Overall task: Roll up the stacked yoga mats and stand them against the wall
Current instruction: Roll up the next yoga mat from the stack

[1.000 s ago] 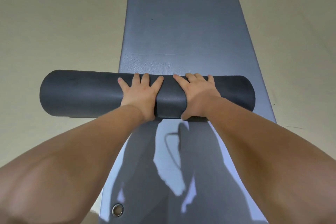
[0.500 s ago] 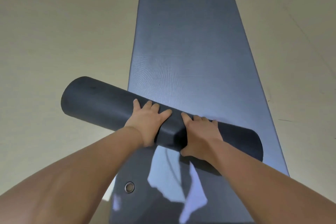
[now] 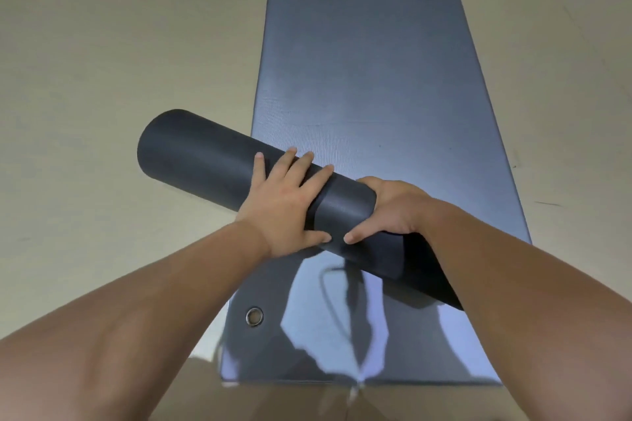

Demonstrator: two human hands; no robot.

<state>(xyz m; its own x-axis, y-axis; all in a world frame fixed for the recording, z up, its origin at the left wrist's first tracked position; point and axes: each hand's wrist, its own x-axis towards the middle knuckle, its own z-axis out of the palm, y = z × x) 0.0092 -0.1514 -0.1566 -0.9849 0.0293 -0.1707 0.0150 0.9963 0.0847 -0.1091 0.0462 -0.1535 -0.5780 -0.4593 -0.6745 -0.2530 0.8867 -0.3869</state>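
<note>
2 hands, left hand and right hand, clasp the rolled dark mat; tilted, its loose flap could unwind onto the grey mat.

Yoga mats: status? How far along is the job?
Done: one dark rolled mat looks fully rolled. In hand: left hand and right hand grip it, angled across the flat mat. Left: stand the roll against a wall (none in view), then roll the flat mat, which lies unrolled on the floor.
</note>
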